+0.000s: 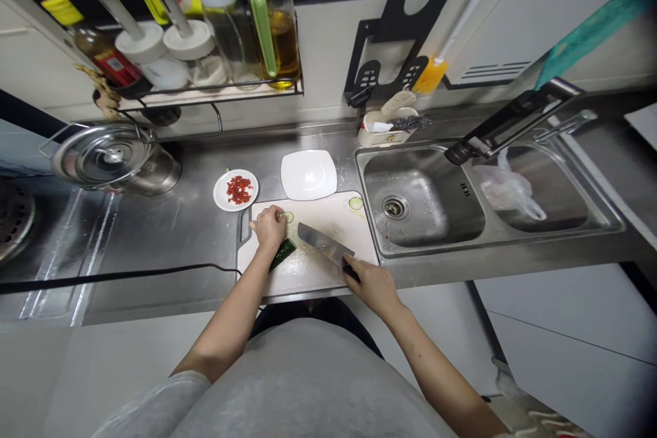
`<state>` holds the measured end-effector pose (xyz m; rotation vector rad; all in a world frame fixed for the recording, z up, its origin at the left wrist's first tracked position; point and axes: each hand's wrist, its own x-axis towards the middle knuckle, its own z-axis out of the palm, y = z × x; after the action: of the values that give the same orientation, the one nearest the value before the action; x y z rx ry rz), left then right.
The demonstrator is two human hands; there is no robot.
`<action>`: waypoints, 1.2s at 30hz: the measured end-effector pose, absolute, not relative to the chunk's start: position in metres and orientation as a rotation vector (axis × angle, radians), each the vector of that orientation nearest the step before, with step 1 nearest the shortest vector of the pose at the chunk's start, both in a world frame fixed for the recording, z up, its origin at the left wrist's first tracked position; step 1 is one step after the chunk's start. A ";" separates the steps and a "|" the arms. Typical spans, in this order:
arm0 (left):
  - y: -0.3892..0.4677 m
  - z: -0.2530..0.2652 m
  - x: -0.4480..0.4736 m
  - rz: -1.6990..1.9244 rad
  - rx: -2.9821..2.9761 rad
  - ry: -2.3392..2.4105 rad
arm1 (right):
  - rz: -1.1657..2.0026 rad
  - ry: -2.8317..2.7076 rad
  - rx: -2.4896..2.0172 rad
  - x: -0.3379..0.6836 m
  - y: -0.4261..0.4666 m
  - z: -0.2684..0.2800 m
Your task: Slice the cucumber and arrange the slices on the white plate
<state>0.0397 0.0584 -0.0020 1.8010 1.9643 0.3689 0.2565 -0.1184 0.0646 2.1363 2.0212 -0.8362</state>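
A white cutting board (308, 276) lies on the steel counter in front of me. My right hand (374, 284) is closed round the black handle of a kitchen knife (324, 242), its wide blade pointing up and left over the board. Near the board's upper left, my left hand (269, 227) has its fingers pinched together at a pale green cucumber slice (289, 217), which they partly hide. Below that hand, partly covered by the wrist, rests a dark green piece of cucumber (282, 254). Another cucumber slice (356, 203) lies in the board's upper right corner.
Behind the board stand a square white plate (308, 175) and a small plate (220, 191) of red pieces. To the right is a double sink (426, 195) with a plastic bag (513, 189). A steel pot (154, 174) and a black cord (154, 272) are at left.
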 end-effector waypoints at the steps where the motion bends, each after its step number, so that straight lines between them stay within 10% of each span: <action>1: 0.058 -0.002 0.040 0.375 1.814 1.963 | -0.840 2.018 2.140 0.256 -0.119 0.065; 36: -0.027 -0.009 -0.015 0.573 2.287 1.375 | -1.169 1.911 1.999 0.197 -0.115 0.090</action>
<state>-0.0150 -0.0271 -0.0093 2.2867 1.3752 0.5726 0.1974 -0.1146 0.0898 1.9988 1.9112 -1.1693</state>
